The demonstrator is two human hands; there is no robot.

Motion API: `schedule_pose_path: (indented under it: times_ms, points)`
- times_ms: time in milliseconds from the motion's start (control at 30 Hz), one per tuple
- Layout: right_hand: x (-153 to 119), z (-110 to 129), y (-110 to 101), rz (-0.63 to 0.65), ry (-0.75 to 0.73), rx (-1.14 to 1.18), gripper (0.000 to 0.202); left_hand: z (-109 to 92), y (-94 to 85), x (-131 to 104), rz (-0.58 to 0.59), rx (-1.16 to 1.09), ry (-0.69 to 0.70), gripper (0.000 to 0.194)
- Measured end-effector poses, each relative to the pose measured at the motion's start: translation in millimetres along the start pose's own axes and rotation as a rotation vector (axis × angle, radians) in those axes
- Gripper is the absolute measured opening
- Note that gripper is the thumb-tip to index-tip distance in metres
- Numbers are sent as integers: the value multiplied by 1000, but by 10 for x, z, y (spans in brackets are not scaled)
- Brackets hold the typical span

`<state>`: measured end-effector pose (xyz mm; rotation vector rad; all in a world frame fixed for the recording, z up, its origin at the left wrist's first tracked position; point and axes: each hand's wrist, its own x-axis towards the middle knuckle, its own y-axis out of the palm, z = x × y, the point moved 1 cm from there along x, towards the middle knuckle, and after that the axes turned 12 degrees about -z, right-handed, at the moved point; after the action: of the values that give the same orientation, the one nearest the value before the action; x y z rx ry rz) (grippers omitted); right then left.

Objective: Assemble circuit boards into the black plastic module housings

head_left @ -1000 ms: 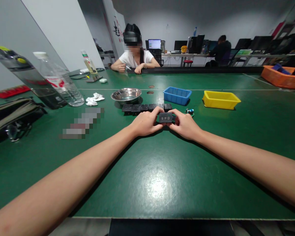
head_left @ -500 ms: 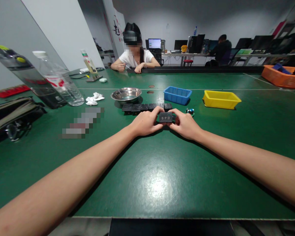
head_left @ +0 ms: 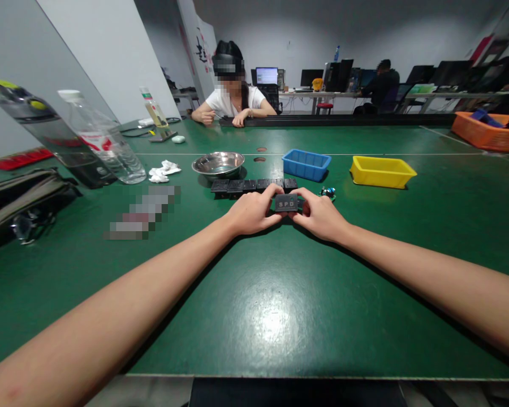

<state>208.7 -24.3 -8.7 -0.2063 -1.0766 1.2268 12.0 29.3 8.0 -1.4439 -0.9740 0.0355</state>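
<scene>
A small black box marked "SPD" (head_left: 286,203) is held between both hands just above the green table (head_left: 220,316). My left hand (head_left: 254,210) pinches its left side with thumb and fingers. On the box's right side, my right hand (head_left: 320,212) grips in the same way. Right behind them runs a row of several similar black boxes (head_left: 235,186), partly covered by my left hand. Beyond my right hand lies a small part with blue and shiny bits (head_left: 327,193), too small to name.
Behind the row stand a steel bowl (head_left: 218,165), a blue bin (head_left: 306,164) and a yellow bin (head_left: 382,171). Bottles (head_left: 106,141), crumpled tissue (head_left: 164,170) and a bag (head_left: 21,198) are at left. An orange basket (head_left: 490,133) sits far right. A co-worker (head_left: 233,102) sits opposite.
My hands and the box between them have barely moved. Across the table, the co-worker's hand and the thin item in it have shifted slightly.
</scene>
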Motion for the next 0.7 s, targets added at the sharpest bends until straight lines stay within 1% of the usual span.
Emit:
schedule_pose_path:
  times_ms: [500, 700]
  points:
    - [1, -3, -2, 6, -2, -3, 37, 6, 1, 1, -7, -4, 11, 39]
    - [0, -8, 3, 11, -4, 1, 39, -13, -11, 3, 24, 6, -16, 42]
